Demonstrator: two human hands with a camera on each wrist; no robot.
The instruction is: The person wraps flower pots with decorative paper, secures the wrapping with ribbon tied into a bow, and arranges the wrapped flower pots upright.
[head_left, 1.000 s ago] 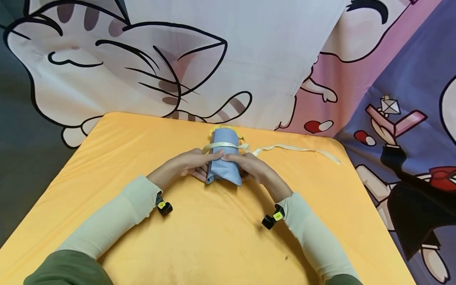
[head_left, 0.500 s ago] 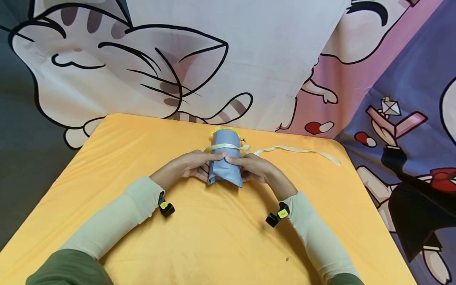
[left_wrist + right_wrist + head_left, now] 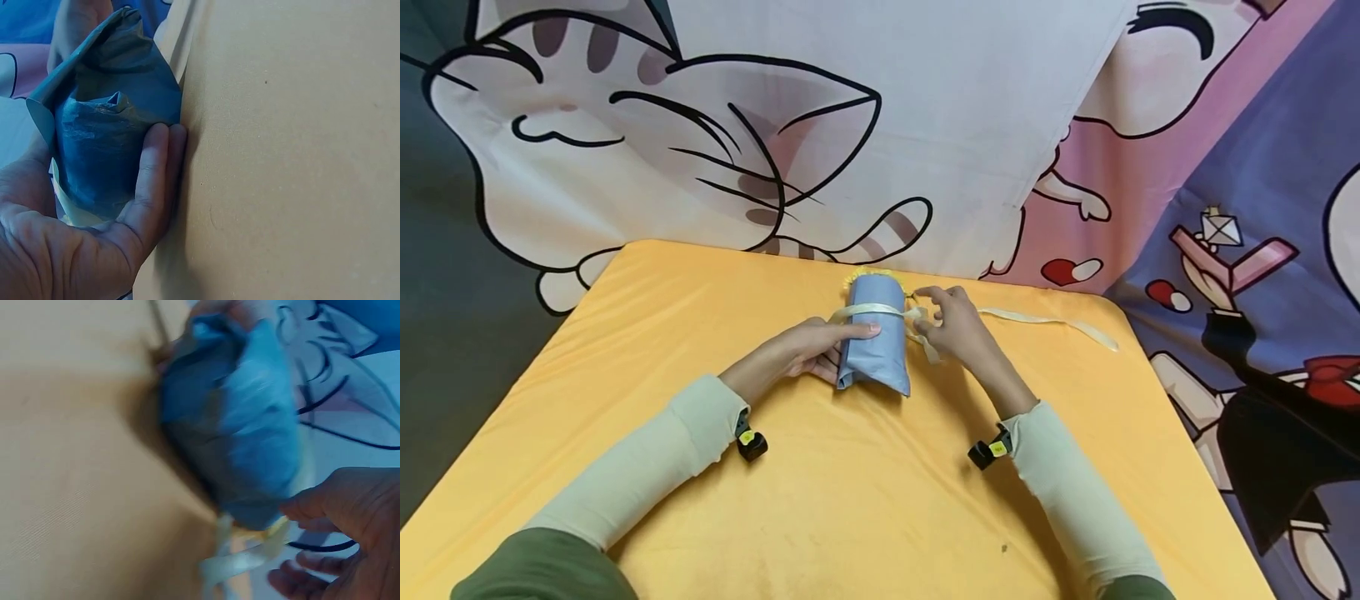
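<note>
A blue paper-wrapped bundle (image 3: 872,358) lies on the table, with a yellow frilly edge (image 3: 854,276) showing at its far end. A cream ribbon (image 3: 877,309) crosses its upper part. My left hand (image 3: 811,348) grips the bundle from the left, thumb on top; the left wrist view shows its fingers along the underside of the folded paper (image 3: 94,156). At the right side, my right hand (image 3: 961,332) has its fingers spread loosely beside the ribbon. In the right wrist view the right thumb is right at the paper's edge, and ribbon strands (image 3: 236,565) hang below.
The long ribbon tail (image 3: 1048,319) stretches right across the yellow-covered table (image 3: 850,500). Cartoon-printed curtains (image 3: 955,125) stand behind the table's far edge and along its right side.
My right hand has let go of the bundle's top and moved up and right to the ribbon. A short ribbon end now hangs below it. The left hand keeps its grip.
</note>
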